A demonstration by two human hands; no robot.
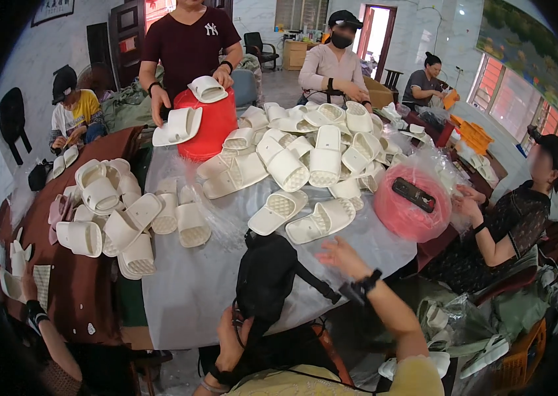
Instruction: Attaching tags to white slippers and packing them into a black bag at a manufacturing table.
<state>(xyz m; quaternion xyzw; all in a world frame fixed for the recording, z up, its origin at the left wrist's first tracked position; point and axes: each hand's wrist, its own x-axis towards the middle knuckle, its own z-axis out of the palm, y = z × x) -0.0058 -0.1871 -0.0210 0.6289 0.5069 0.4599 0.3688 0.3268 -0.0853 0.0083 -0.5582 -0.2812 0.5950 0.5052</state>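
Note:
A black bag (264,274) with a dangling strap sits at the near edge of the table, in front of me. My left hand (231,338) is closed on its lower left side, by a thin black cord. Raised over the table to the right of the bag, my right hand (343,256) has its fingers apart and holds nothing. Just beyond it lies a cream slide sandal (324,221), and another cream slide (278,211) lies to that one's left. Behind them is a large heap of cream slides (328,155).
A pink plastic roll (391,212) with a dark phone-like device (413,194) on it stands at the right. More slides (111,214) pile up at the left. Across the table, a person handles slides by a red bucket (210,119). Other people sit around the table.

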